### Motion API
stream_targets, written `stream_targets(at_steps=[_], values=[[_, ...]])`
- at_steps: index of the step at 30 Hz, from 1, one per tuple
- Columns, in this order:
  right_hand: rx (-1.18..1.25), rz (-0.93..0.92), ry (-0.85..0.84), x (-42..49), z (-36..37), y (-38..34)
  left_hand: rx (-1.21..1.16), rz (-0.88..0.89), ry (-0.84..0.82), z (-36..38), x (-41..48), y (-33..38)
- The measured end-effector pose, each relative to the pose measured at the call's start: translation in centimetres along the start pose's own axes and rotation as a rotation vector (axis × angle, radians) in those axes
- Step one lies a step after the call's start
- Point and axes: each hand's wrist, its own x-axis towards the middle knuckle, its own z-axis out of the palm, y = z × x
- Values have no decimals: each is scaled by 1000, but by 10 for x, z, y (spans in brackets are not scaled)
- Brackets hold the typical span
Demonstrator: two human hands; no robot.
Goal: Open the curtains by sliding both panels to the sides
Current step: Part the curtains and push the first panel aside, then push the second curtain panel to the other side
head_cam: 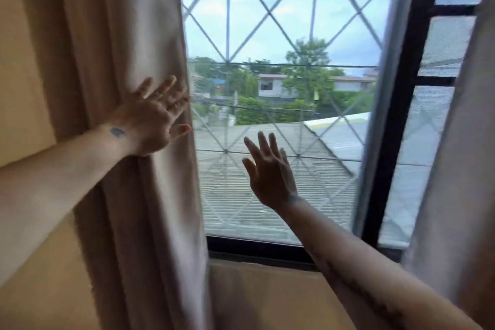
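A beige left curtain panel (128, 61) hangs bunched at the left of the window, its inner edge near the middle of the view. My left hand (152, 118) lies flat against that edge with fingers spread, holding nothing. The right curtain panel (455, 169) hangs at the far right, pulled aside past the dark window frame. My right hand (270, 171) is raised in front of the glass with fingers apart, touching neither panel.
The window (281, 48) has a diamond metal grille outside and a dark vertical frame bar (401, 102). Roofs, trees and houses show beyond. A dark sill (254, 249) runs below the glass, with yellowish wall (267, 297) under it.
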Motion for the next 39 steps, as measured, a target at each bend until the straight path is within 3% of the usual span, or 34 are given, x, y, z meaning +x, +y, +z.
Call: stream_targets(at_steps=[13,22,39], values=[[-729,-33,51,36,-194,119,-375,43,249,4,83,124],[-1159,45,22,48,-283,169,-723,97,162,-13,117,246],[-1427,57,89,47,-382,218,-1752,122,161,-102,142,491]])
